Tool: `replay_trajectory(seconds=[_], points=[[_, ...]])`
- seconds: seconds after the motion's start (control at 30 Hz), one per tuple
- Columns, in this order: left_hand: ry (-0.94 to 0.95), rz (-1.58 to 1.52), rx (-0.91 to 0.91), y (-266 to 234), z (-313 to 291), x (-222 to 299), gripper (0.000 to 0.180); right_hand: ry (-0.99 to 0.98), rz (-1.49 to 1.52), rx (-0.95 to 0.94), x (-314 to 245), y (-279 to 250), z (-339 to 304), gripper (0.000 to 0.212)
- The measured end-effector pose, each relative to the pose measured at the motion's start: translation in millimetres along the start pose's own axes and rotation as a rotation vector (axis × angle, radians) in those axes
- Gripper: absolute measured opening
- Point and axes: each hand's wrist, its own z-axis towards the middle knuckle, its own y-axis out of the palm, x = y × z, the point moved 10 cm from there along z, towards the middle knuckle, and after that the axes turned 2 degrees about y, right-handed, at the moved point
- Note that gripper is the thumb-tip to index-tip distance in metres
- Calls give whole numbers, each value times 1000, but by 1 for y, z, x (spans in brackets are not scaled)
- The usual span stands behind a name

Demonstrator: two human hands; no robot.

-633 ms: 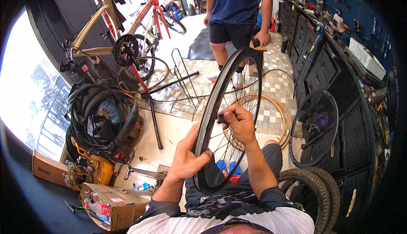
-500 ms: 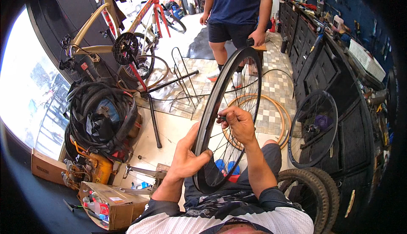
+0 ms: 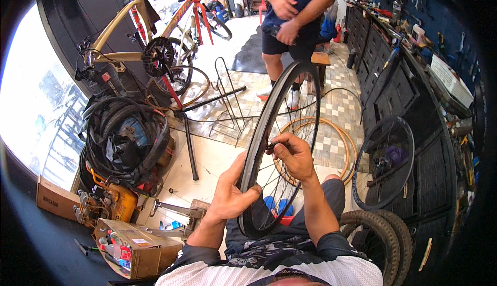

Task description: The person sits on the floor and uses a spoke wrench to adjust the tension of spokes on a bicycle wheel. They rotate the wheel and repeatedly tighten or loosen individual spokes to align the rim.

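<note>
Bicycle wheel is standing upright over your lap, near centre. You are gripping its black rim with your left hand, and your right hand is pinching a small part at the rim's inner side. Farther off, another person is standing beside a stool.

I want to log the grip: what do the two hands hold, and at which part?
Both hold the bicycle wheel: the left hand grips its rim low down, and the right hand pinches something small, too small to identify, at the rim's inner side.
</note>
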Motion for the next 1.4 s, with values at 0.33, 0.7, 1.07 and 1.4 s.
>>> replay_trajectory(seconds=[0.33,0.7,1.07,1.4], points=[[65,33,-21,3,1,1,80,-119,-138,31,-20,-9,4,21],[11,-33,-25,10,1,2,81,-93,-265,148,-42,-26,2,23],[72,-182,-25,9,4,11,78,-64,-208,387,-45,-77,-12,30],[6,-237,-39,-8,47,21,77,-92,-399,294,-55,-34,-9,25]])
